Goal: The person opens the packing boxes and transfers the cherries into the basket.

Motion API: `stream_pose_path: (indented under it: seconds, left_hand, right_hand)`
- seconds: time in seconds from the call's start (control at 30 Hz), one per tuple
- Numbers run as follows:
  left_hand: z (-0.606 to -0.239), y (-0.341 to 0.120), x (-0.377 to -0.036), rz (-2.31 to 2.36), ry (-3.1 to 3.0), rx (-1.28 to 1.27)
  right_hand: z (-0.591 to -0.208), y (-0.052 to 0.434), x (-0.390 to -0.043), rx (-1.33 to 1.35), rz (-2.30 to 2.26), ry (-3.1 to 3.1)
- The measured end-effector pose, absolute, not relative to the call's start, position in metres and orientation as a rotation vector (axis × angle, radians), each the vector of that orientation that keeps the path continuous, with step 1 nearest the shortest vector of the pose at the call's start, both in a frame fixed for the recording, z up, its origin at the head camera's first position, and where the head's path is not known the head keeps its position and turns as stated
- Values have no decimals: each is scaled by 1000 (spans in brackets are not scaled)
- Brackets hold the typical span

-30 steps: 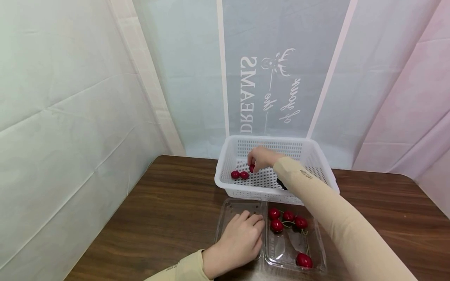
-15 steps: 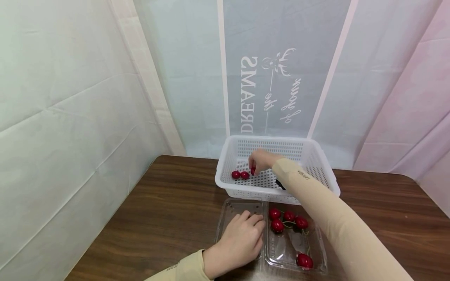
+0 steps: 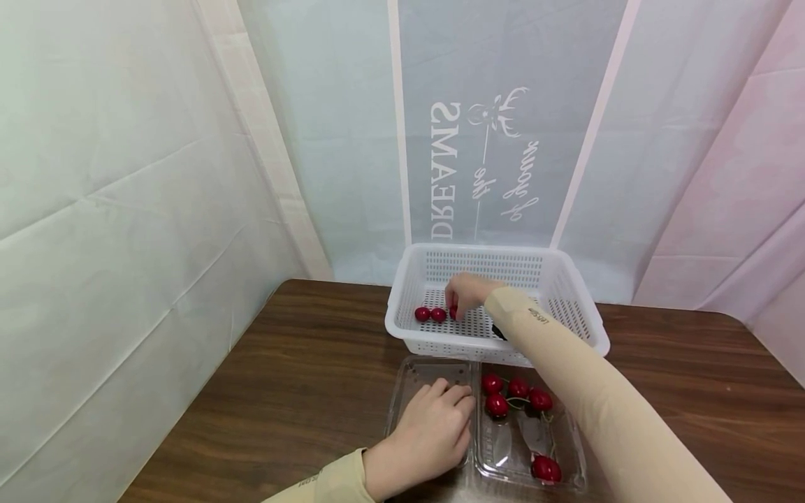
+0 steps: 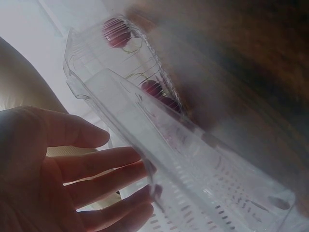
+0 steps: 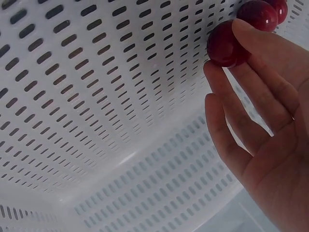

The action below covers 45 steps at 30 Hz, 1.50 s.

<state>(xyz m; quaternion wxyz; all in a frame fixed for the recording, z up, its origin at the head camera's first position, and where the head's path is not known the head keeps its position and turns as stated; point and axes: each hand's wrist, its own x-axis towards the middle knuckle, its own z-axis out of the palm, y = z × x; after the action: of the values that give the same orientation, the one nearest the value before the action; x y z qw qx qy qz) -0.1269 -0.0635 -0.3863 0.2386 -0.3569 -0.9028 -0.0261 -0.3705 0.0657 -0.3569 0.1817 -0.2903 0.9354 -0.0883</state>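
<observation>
My right hand [image 3: 456, 304] reaches into the white slotted basket [image 3: 400, 297] and pinches a red cherry [image 3: 453, 312] low over the basket floor. In the right wrist view the thumb and a finger of that hand [image 5: 231, 58] grip the cherry [image 5: 224, 44]. Two more cherries [image 3: 430, 314] lie just left of it on the floor. My left hand [image 3: 449, 399] rests flat, fingers relaxed, on the empty left half of an open clear clamshell box [image 3: 503, 447]. Several cherries [image 3: 516, 395] with stems lie in the right half.
The basket stands at the back of a brown wooden table [image 3: 283, 377], against a draped plastic sheet wall [image 3: 478, 161]. The clamshell box sits directly in front of the basket. A lone cherry [image 3: 546, 469] lies at the box's near end. A dark object [image 3: 499, 330] shows under my right sleeve.
My right hand has sunk a little lower into the basket with the cherry, nearer the two cherries lying there. The left hand has stayed on the box.
</observation>
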Motion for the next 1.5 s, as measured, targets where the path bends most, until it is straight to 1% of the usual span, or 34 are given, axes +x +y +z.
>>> stream_pose_path:
  seconds: [1.5]
  left_hand:
    - [-389, -64, -128, -67, -2469, -975]
  right_hand:
    - [-360, 63, -368, -850, -259, 2631]
